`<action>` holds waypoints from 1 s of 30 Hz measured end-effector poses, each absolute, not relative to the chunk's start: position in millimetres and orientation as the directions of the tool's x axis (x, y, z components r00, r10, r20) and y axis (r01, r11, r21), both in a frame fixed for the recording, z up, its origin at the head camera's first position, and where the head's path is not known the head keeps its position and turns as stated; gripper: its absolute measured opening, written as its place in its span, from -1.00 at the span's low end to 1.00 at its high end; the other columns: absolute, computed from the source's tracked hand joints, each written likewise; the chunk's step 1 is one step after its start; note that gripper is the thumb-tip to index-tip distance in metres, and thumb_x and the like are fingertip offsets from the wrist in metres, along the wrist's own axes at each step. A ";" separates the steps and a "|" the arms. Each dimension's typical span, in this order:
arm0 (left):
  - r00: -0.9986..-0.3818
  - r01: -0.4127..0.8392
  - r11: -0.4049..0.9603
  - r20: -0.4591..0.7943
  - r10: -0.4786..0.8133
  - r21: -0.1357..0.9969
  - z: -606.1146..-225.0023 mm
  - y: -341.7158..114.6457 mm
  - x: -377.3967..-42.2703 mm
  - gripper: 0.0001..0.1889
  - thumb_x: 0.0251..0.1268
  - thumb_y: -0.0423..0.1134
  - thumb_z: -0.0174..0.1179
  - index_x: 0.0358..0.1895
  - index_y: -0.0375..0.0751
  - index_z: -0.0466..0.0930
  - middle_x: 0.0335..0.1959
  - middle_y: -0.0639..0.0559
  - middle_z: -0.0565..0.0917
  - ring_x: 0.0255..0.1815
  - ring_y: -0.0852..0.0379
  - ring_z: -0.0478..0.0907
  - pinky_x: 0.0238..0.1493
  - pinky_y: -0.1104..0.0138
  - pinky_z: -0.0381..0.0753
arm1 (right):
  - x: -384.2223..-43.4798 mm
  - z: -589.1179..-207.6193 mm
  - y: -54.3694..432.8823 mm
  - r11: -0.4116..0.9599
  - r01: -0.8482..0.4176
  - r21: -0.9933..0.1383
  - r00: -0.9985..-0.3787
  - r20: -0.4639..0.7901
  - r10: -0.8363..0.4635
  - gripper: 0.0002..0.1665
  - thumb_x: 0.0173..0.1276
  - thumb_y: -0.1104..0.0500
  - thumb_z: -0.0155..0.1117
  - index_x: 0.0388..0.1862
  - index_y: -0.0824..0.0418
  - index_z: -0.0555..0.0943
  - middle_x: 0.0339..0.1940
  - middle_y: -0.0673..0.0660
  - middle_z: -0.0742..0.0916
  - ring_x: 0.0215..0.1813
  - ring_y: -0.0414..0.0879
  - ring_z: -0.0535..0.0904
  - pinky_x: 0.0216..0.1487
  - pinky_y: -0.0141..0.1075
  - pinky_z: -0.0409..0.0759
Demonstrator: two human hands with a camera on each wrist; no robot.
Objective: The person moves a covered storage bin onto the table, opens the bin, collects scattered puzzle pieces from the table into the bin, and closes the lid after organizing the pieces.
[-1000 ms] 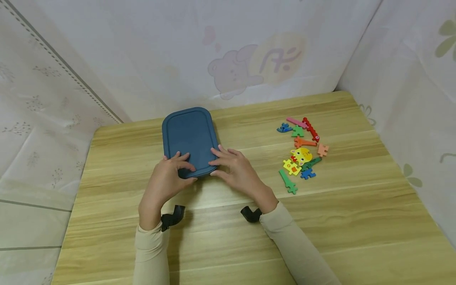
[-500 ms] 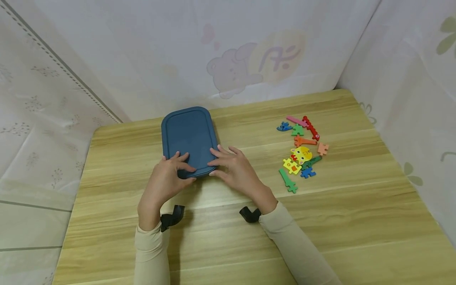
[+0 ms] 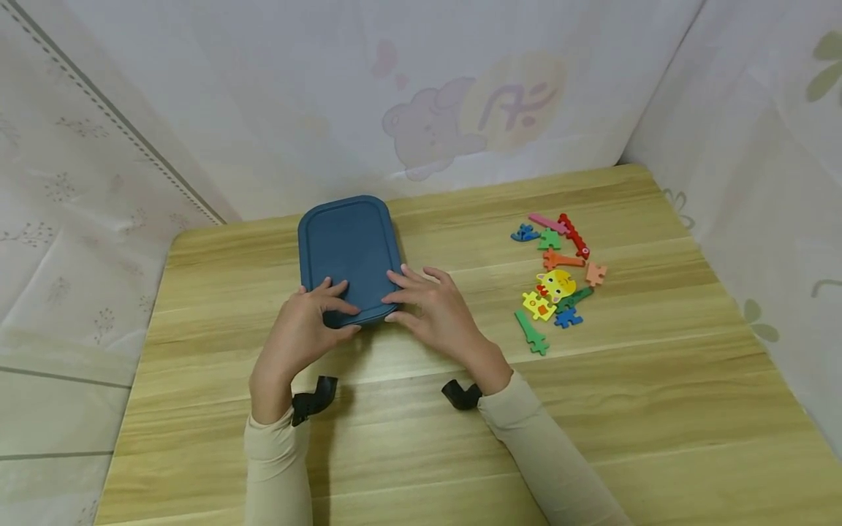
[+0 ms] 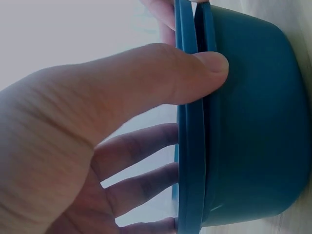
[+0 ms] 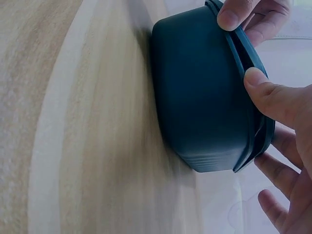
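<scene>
A dark blue rectangular lid (image 3: 349,245) covers a storage box (image 4: 258,131) at the table's left rear. At the box's near end, my left hand (image 3: 297,334) pinches the rim. Its thumb laps over the edge of lid and box; its other fingers lie on the lid's top. Opposite it, my right hand (image 3: 439,315) pinches the near right corner, thumb at the rim and fingertips on the lid. Both wrist views show a narrow dark gap between lid and box along this end. The box's contents are hidden.
Several coloured puzzle pieces (image 3: 539,307) lie scattered on the table's right side, among them a yellow animal face (image 3: 559,283). Patterned curtains (image 3: 263,109) hang behind and at both sides of the wooden table (image 3: 421,453). A black mount (image 3: 317,398) sticks out at my left wrist.
My left wrist and forearm have shifted slightly to the left. Both hands keep their hold at the near end, and the puzzle pieces lie as before.
</scene>
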State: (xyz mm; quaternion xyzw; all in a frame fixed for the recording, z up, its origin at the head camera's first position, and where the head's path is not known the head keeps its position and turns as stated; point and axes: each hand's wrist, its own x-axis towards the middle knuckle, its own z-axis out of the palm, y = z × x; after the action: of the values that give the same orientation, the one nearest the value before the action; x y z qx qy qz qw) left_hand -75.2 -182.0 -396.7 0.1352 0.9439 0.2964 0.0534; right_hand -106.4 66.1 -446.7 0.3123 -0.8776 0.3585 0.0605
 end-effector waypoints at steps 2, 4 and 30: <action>-0.958 0.222 0.779 -0.016 0.285 0.586 -397.0 -183.9 -74.4 -0.74 0.18 -0.27 0.58 -0.04 -0.14 0.89 0.43 -0.29 0.56 0.61 -0.34 0.34 0.58 -0.43 0.12 | -106.2 -447.6 64.9 0.552 -0.597 -0.582 -0.795 0.338 -0.504 -0.63 0.31 0.02 0.59 0.09 0.00 0.84 0.46 0.08 0.66 0.59 0.03 0.49 0.64 0.12 0.31; -0.961 0.215 0.770 -0.013 0.278 0.600 -397.5 -185.8 -73.6 -0.74 0.18 -0.28 0.59 -0.04 -0.15 0.88 0.44 -0.29 0.56 0.62 -0.34 0.33 0.59 -0.43 0.10 | -106.0 -448.0 63.5 0.542 -0.602 -0.587 -0.792 0.348 -0.502 -0.62 0.32 0.02 0.59 0.11 0.00 0.83 0.49 0.07 0.65 0.62 0.04 0.46 0.61 0.12 0.36; -0.961 0.204 0.845 -0.062 0.269 0.494 -382.3 -171.2 -65.8 -0.59 0.32 -0.33 0.46 0.23 -0.18 0.76 0.49 -0.23 0.54 0.60 -0.27 0.39 0.57 -0.31 0.28 | -107.8 -461.1 62.7 0.595 -0.454 -0.663 -0.876 0.213 -0.432 0.03 0.49 0.00 0.43 0.75 0.19 0.12 0.64 0.25 0.45 0.59 0.22 0.45 0.56 0.20 0.40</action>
State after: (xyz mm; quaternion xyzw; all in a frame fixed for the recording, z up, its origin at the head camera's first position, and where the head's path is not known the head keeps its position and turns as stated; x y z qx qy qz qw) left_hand -65.8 -171.2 -382.3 0.1234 0.9583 0.2495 0.0647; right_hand -107.8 62.7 -461.1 0.2483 -0.8928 0.3755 0.0147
